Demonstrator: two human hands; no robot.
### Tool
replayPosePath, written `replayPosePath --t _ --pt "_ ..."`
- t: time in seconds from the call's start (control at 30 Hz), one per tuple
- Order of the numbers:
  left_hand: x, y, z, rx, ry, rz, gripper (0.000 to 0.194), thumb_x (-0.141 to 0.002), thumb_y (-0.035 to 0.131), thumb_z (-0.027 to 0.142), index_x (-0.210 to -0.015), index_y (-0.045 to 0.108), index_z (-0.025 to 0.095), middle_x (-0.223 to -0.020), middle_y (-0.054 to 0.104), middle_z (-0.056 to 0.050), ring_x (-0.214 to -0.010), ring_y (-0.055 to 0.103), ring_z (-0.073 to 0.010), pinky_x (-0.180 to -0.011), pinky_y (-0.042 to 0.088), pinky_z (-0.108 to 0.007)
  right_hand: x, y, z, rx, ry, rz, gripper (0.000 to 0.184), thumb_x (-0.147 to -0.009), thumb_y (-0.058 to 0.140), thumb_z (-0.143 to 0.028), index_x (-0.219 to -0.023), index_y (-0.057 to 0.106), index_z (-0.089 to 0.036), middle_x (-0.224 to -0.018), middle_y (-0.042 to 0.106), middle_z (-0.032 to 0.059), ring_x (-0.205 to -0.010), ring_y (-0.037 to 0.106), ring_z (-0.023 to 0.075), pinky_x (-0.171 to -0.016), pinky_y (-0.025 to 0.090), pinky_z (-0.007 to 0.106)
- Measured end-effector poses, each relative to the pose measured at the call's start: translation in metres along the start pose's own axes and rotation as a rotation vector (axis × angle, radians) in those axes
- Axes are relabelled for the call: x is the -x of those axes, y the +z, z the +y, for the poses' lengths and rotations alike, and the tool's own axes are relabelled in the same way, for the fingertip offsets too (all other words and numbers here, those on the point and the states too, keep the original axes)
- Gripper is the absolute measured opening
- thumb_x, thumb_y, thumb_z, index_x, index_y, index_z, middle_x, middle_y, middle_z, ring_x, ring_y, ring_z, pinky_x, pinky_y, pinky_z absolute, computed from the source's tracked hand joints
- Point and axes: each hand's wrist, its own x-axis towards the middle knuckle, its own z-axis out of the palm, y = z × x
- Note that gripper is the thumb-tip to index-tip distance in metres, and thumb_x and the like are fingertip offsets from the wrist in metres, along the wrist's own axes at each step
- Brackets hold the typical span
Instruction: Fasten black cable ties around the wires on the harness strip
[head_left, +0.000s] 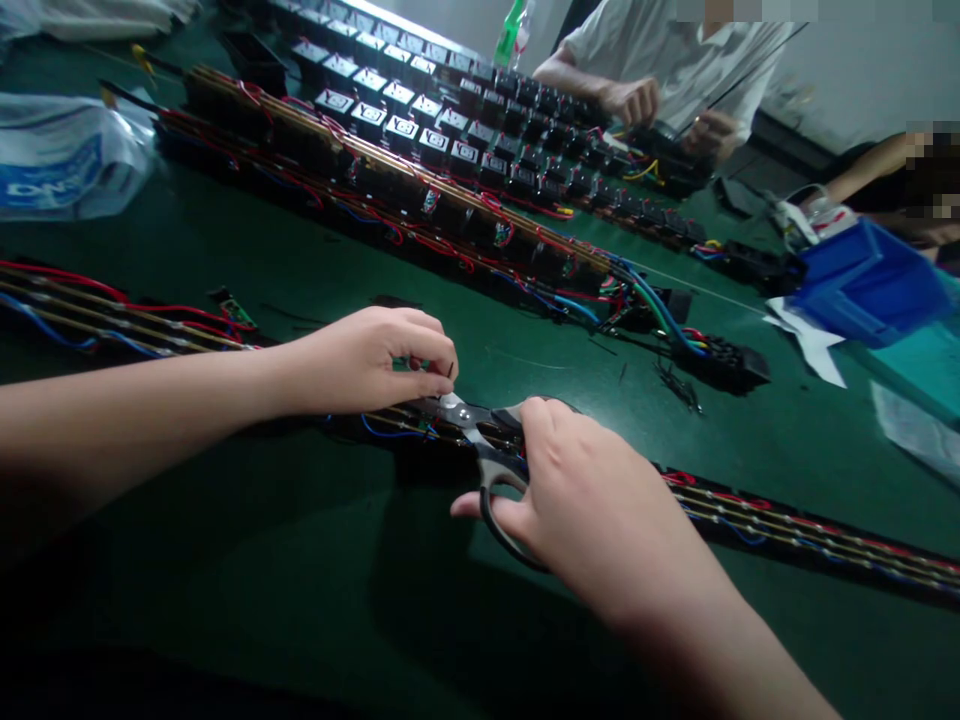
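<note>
In my right hand is a pair of scissors, my thumb in the lower handle loop and the handles spread apart. The blades point left, toward my left hand's fingertips. My left hand is closed in a pinch. A tiny dark end shows at its fingertips; I cannot tell what it belongs to. Beneath both hands runs a long black strip with brass-coloured rods and red and blue wires. My hands cover its middle part. A small green circuit board sits along its left part.
Beyond it lie more wired strips and rows of black modules. Dark scraps lie on the green table. A blue bin stands right, a plastic bag left. Across the table, a person's hands handle wired parts.
</note>
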Motion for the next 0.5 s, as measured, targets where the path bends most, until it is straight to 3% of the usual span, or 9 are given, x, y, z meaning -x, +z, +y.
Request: replayPosePath --t 0.3,0.5 --pt "0.0004 -0.0002 0.0005 0.002 0.013 0.013 0.010 -0.093 0.069 0.022 -0.085 0.075 0.021 -0.086 0.073 0.004 -0.084 0.066 -0.0099 -0.078 0.048 -0.019 0.0017 0.0022 -0.0059 0.060 -0.004 0.027 0.069 -0.080 0.069 -0.082 -0.105 0.064 -0.017 -0.096 0.068 0.0104 -0.088 0.073 0.0322 -0.074 0.058 0.040" --pt "0.0002 -0.0002 0.0010 0.014 0.003 0.013 0.011 -0.093 0.068 0.023 -0.084 0.074 0.021 -0.085 0.073 0.004 -0.085 0.065 -0.0104 -0.079 0.047 -0.020 0.0055 -0.0023 -0.0059 0.071 0.008 0.017 0.048 -0.088 0.072 -0.066 -0.098 0.065 -0.020 -0.094 0.071 0.0087 -0.082 0.075 0.0283 -0.061 0.046 0.033"
